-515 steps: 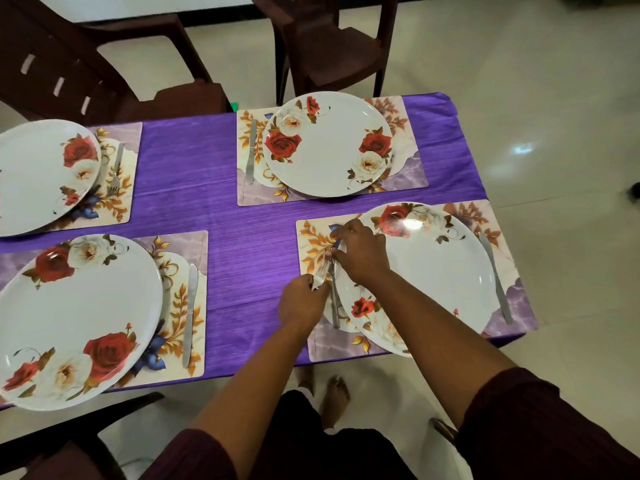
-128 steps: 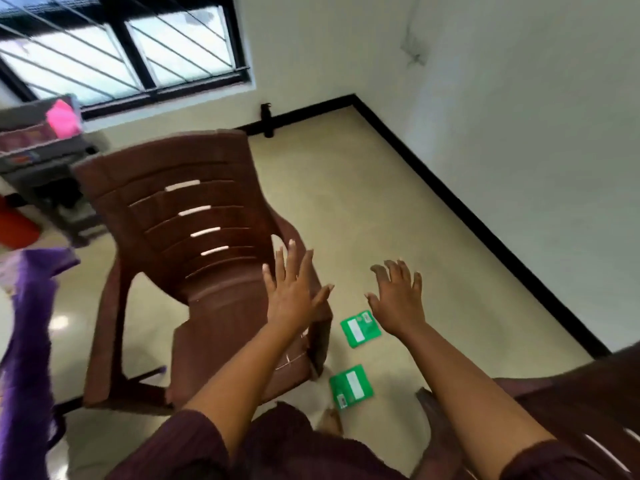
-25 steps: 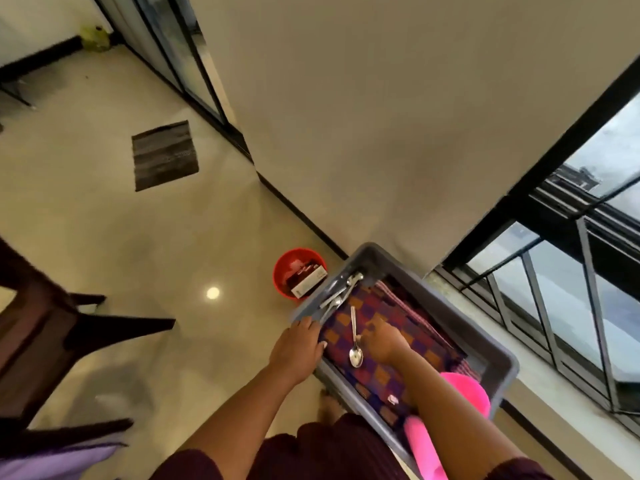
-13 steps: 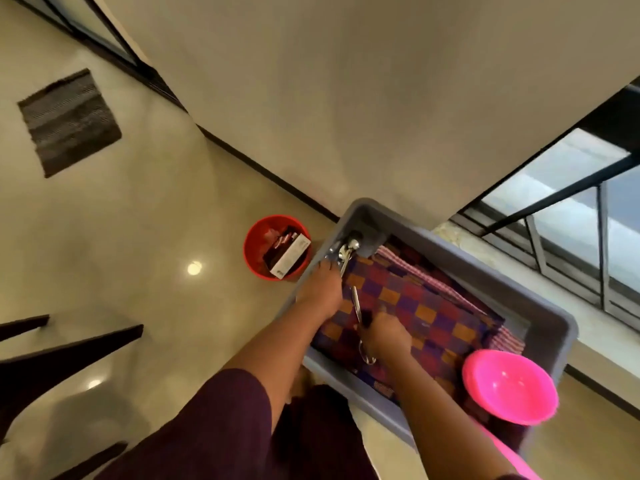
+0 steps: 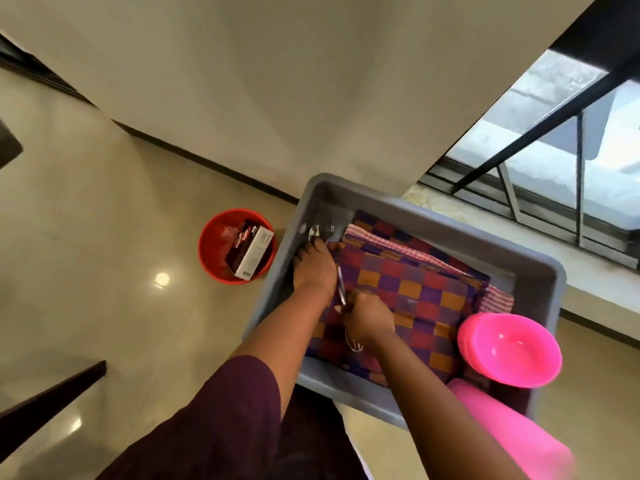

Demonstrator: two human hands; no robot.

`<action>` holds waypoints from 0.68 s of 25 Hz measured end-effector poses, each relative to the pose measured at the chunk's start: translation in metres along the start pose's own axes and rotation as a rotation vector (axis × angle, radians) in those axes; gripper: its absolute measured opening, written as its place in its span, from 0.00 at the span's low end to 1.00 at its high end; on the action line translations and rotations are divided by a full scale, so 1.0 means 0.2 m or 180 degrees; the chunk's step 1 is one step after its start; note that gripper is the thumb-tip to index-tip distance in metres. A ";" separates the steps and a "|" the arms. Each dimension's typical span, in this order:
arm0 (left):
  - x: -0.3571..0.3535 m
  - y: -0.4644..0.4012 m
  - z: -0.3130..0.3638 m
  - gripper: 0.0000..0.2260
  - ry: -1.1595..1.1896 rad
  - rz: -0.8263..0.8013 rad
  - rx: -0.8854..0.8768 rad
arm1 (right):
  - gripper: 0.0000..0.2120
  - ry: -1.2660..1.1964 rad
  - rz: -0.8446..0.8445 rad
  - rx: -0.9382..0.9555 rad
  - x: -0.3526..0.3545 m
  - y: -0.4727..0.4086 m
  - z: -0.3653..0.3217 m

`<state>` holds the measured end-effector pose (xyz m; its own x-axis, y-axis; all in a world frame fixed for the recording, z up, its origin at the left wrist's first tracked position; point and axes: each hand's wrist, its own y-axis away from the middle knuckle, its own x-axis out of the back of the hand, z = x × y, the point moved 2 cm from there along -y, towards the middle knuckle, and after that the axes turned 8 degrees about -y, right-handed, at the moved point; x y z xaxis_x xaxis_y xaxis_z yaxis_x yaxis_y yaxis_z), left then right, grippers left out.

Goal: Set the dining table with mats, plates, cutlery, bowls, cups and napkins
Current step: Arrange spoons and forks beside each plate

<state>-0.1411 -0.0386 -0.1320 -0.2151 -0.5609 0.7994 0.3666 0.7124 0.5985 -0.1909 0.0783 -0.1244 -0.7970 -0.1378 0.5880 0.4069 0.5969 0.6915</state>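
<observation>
Right hand (image 5: 369,315) grasping spoon (image 5: 354,341) over napkins (image 5: 408,296) in bin (image 5: 433,223). Left hand (image 5: 313,268) reaching far-left corner cutlery (image 5: 320,232); grasp unclear. Risk: loose spoons slipping, clattering back.

A red bucket (image 5: 221,249) stands on the glossy beige floor (image 5: 86,237) close to the wall's dark skirting strip (image 5: 207,164), and a dark-and-white carton (image 5: 250,253) leans tilted inside it beside some crumpled red wrapping. A plain cream wall (image 5: 277,81) fills the upper part of the view, with a black-framed window (image 5: 571,140) and its pale ledge (image 5: 588,271) to the right. At the lower left a dark piece of furniture (image 5: 45,396) juts in, and a dark mat (image 5: 8,147) shows at the left edge.
</observation>
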 end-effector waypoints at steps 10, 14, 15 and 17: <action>0.09 0.39 -0.14 0.30 0.0673 -0.0031 -0.0024 | 0.04 -0.1727 -0.0206 -0.0630 -0.02 0.22 -0.04; -0.03 0.39 -0.18 0.25 0.0495 -0.0182 0.0607 | 0.07 -0.1756 -0.0274 -0.0670 -0.03 0.29 -0.01; -0.06 0.38 -0.18 0.22 0.0403 -0.0186 0.0641 | 0.08 -0.1590 -0.0186 -0.0640 -0.02 0.29 0.02; -0.11 0.34 -0.19 0.18 0.0216 -0.0145 0.0613 | 0.08 -0.1257 0.0014 -0.0593 0.00 0.30 0.10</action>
<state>-0.0766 0.0067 -0.1105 -0.1635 -0.6170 0.7698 0.1765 0.7494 0.6381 -0.1763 0.1297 -0.0913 -0.8898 0.1990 0.4106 0.4555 0.4390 0.7745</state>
